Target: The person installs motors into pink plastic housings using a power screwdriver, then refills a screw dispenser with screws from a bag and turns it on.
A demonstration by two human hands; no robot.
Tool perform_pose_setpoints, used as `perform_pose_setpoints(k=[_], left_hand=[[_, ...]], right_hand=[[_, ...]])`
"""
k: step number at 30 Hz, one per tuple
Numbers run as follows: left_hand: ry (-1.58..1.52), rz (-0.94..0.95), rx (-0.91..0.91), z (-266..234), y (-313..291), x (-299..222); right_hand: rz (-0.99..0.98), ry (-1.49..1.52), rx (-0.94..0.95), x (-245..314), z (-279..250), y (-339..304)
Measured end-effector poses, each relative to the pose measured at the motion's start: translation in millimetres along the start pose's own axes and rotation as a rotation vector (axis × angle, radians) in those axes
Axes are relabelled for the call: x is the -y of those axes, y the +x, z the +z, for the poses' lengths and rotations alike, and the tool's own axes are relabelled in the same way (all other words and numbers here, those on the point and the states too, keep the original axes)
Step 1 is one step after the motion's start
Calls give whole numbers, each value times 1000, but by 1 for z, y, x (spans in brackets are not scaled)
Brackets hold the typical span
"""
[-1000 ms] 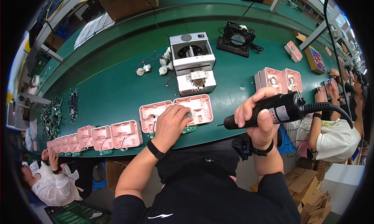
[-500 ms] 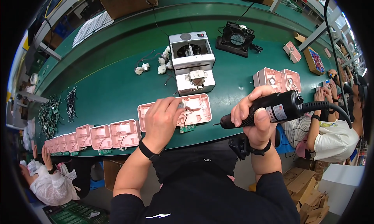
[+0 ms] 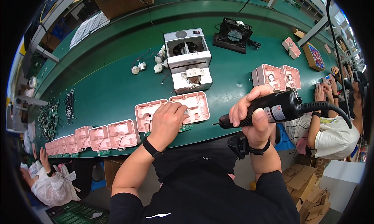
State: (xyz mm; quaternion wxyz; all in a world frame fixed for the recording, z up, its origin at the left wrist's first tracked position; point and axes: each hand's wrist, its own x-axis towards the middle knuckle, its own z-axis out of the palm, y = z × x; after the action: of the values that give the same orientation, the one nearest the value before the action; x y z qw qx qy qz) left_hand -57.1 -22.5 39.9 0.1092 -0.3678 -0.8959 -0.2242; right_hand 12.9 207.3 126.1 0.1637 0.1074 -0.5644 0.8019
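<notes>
My left hand (image 3: 165, 124) is bent over the pink plastic housing (image 3: 200, 107), which lies open in two halves near the table edge. Its fingertips are closed on a small motor (image 3: 186, 112), pale and round, mostly hidden, in the right half. A green circuit board (image 3: 187, 127) sticks out below that half. In my right hand (image 3: 255, 117) is a black electric screwdriver (image 3: 272, 109), gripped round its body. Its thin bit points left, just right of the housing and apart from it.
A white-grey screw feeder (image 3: 189, 60) stands behind the housing, loose motors (image 3: 142, 67) beside it. Pink housings (image 3: 122, 132) line the left edge; others (image 3: 272, 78) stand right. Farther back is a black fan (image 3: 235, 36). Co-workers (image 3: 337, 140) sit on both sides.
My left hand has moved slightly down and right, carrying the motor lower into the right half of the housing. The right hand holds the screwdriver almost still. The view has shifted slightly.
</notes>
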Motion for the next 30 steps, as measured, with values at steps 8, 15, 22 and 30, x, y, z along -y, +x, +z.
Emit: perform_pose_setpoints(k=[8, 15, 22, 30], left_hand=[[-76, -28, -61, 14, 1, 13], [-161, -103, -46, 13, 2, 15], [-168, -143, -60, 15, -4, 18], [-197, -132, -55, 17, -7, 22]], right_hand=[[-52, 177, 48, -19, 4, 1], [-90, 25, 17, -38, 30, 19], [-123, -101, 64, -76, 40, 32], [-98, -114, 77, -89, 48, 34]])
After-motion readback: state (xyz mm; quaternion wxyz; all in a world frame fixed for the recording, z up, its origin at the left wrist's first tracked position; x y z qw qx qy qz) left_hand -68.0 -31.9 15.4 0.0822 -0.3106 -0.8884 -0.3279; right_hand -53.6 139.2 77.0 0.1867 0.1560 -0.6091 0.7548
